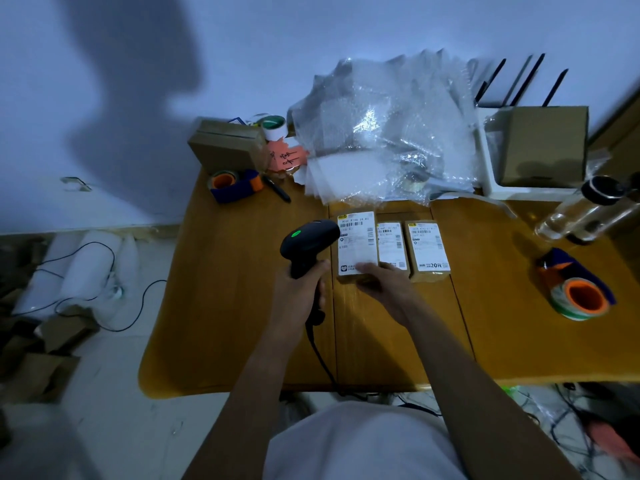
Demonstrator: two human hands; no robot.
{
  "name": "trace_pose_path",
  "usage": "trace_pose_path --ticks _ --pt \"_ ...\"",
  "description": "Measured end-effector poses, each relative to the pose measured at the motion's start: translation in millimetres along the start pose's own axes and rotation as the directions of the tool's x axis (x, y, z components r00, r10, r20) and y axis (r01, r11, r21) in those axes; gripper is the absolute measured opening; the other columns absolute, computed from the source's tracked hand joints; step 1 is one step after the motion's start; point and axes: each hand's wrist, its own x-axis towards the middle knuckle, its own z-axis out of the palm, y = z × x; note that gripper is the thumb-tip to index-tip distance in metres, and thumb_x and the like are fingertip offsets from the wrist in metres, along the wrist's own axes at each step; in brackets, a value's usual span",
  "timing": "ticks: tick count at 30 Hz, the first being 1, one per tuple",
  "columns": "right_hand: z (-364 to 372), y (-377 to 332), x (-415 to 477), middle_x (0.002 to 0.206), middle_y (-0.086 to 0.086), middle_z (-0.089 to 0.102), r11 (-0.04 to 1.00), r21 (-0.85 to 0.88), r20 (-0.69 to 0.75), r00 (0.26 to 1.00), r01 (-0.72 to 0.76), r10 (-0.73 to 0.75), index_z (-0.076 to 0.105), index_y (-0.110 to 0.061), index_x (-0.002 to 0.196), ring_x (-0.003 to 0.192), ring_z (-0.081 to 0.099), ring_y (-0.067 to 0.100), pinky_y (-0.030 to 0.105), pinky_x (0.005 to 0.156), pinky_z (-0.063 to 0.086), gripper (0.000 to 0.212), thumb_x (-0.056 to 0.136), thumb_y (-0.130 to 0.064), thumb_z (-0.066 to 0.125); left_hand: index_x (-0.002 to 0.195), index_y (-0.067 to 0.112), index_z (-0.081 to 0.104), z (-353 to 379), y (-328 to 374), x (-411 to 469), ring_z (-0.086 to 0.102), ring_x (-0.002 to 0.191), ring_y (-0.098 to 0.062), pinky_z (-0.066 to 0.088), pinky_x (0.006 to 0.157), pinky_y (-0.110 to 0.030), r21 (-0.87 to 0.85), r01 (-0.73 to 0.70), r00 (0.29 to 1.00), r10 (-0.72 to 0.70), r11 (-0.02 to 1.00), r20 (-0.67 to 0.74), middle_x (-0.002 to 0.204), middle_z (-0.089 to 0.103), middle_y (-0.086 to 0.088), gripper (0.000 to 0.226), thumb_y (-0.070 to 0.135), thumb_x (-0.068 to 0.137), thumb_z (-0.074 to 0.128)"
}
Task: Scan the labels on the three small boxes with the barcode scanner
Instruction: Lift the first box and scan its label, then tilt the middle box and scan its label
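Three small brown boxes with white shipping labels lie side by side on the wooden table (pixel 242 323): the left box (pixel 356 242), the middle box (pixel 391 245) and the right box (pixel 427 249). My left hand (pixel 299 294) grips the handle of a black corded barcode scanner (pixel 310 239). A green light glows on top of the scanner, and its head sits over the left box's left edge. My right hand (pixel 386 289) rests on the near end of the left box and tilts it up slightly, fingers touching its label.
Behind the boxes lies a heap of bubble wrap (pixel 388 133). A tape dispenser (pixel 233 187), a cardboard box (pixel 227 145) and a marker (pixel 277 188) sit at the back left. A second tape dispenser (pixel 576 285) and a clear bottle (pixel 588 209) are on the right.
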Motion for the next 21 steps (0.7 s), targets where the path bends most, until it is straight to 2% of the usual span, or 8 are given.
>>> trace_pose_path --ticks 5,7,9,14,18,21 --pt "16.2 11.3 13.3 0.113 0.012 0.071 0.994 -0.032 -0.037 0.994 -0.109 0.108 0.06 -0.01 0.124 0.1 0.074 0.034 0.042 0.082 0.062 0.046 0.088 -0.036 0.073 0.085 0.015 0.065 -6.6 -2.7 8.1 0.051 0.045 -0.011 0.046 0.049 -0.024 -0.02 0.03 0.998 -0.031 0.999 -0.056 0.059 0.057 0.001 0.013 0.023 0.091 0.073" --pt "21.7 15.9 20.0 0.118 0.012 0.069 0.991 -0.055 -0.038 0.992 -0.126 0.124 0.058 -0.012 0.128 0.103 0.073 0.032 0.042 0.085 0.061 0.052 0.087 -0.041 0.073 0.086 0.014 0.065 -9.7 -3.6 10.8 0.051 0.045 -0.01 0.047 0.049 -0.024 -0.024 0.045 0.996 -0.046 0.999 -0.074 0.058 0.057 0.001 0.014 0.024 0.091 0.073" --pt "25.3 19.0 25.7 0.119 0.013 0.067 0.99 -0.042 -0.047 0.991 -0.131 0.129 0.058 -0.01 0.128 0.105 0.07 0.032 0.043 0.091 0.058 0.052 0.087 -0.039 0.074 0.082 0.013 0.064 -12.7 -4.0 12.9 0.05 0.045 -0.011 0.046 0.048 -0.023 -0.025 0.046 0.996 -0.048 0.999 -0.078 0.058 0.057 0.001 0.017 0.024 0.091 0.073" --pt "31.0 23.4 38.9 0.115 0.021 0.067 0.979 0.075 -0.108 0.975 -0.189 0.196 0.061 -0.01 0.116 0.096 0.07 0.032 0.04 0.084 0.056 0.041 0.086 -0.032 0.077 0.08 0.012 0.063 -19.0 -3.0 17.1 0.051 0.046 -0.012 0.046 0.049 -0.025 -0.031 0.056 0.994 -0.059 0.998 -0.089 0.059 0.056 0.0 0.02 0.026 0.091 0.073" --pt "34.3 24.6 47.4 0.12 0.022 0.064 0.936 0.273 -0.118 0.958 -0.223 0.262 0.055 -0.005 0.128 0.111 0.066 0.035 0.036 0.077 0.062 0.045 0.088 -0.015 0.074 0.083 0.012 0.064 -22.2 -3.7 19.6 0.051 0.047 -0.013 0.046 0.052 -0.029 -0.064 0.072 0.992 -0.079 0.995 -0.1 0.06 0.056 -0.001 0.018 0.025 0.09 0.074" --pt "35.2 28.1 53.8 0.123 0.021 0.064 0.93 0.268 -0.132 0.947 -0.25 0.293 0.056 -0.005 0.13 0.11 0.067 0.034 0.033 0.078 0.061 0.048 0.087 -0.013 0.076 0.085 0.013 0.065 -22.6 -5.0 22.1 0.051 0.048 -0.013 0.046 0.056 -0.032 -0.063 0.082 0.99 -0.089 0.995 -0.112 0.061 0.057 -0.001 0.018 0.027 0.089 0.075"
